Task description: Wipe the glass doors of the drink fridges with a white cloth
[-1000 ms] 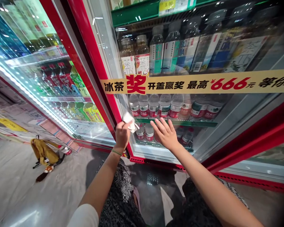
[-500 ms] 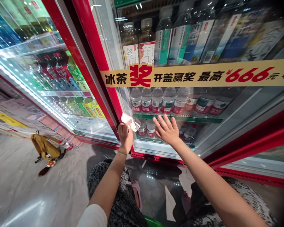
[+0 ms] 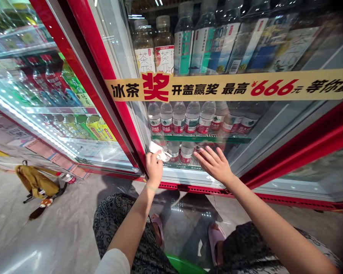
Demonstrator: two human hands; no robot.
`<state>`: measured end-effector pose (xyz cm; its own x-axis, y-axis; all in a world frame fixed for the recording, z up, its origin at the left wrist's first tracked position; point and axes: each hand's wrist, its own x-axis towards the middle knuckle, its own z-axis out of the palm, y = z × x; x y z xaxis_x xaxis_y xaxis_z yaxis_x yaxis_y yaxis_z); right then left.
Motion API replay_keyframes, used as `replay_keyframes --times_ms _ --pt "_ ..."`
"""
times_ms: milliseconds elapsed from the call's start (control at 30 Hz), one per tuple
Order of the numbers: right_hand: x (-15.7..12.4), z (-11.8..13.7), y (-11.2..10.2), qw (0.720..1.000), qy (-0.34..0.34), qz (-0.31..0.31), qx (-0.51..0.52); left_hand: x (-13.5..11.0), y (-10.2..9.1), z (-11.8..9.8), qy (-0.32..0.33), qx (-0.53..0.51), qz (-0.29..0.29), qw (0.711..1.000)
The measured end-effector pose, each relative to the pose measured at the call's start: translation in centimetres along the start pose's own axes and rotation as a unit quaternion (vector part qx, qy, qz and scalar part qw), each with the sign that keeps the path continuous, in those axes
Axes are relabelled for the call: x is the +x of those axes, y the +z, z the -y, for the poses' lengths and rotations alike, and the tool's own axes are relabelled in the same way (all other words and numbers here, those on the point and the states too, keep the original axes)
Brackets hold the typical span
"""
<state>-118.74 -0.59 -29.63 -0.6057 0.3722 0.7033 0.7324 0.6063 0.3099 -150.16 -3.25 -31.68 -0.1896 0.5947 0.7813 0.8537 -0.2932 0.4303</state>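
My left hand (image 3: 154,170) is closed around a crumpled white tissue (image 3: 157,150) near the lower left of a fridge's glass door (image 3: 177,173). Fingers outstretched, my right hand (image 3: 214,163) is at the lower part of the same glass, to the right of the left hand; whether its palm touches the pane I cannot tell. Behind the glass stand several water bottles (image 3: 193,118) with red labels on a green-edged shelf (image 3: 200,139). A yellow banner strip (image 3: 211,88) with large characters runs across the door above both hands.
Another lit drinks fridge (image 3: 45,110) stands to the left, beyond red frame posts. On the floor at left lie a mustard backpack (image 3: 38,180) and a small bottle (image 3: 67,177). A green rounded object (image 3: 185,264) sits between my knees, with a white scrap (image 3: 199,248) on the floor beyond it.
My left hand with the tissue has moved slightly down on the door. My right hand has shifted down and right. The view has swung a little to the right.
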Motion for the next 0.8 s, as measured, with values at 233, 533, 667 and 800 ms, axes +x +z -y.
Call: replay_keyframes --times_ms 233,533,667,800 --pt "-4.8 -3.9 -0.9 0.997 0.071 0.000 -0.018 -0.4 1.1 -3.2 0.061 -0.015 0.067 0.996" --pt "-7.4 -4.9 -1.1 0.992 0.112 -0.031 -0.046 0.3 3.5 -8.3 0.149 0.002 0.092 0.985" --pt "-8.5 -4.9 -1.7 0.988 0.124 -0.046 -0.079 0.0 5.0 -10.4 0.199 0.038 0.106 0.973" --pt "-8.4 -4.9 -2.1 0.985 0.144 -0.056 -0.082 0.4 5.8 -12.5 0.292 0.026 0.166 0.942"
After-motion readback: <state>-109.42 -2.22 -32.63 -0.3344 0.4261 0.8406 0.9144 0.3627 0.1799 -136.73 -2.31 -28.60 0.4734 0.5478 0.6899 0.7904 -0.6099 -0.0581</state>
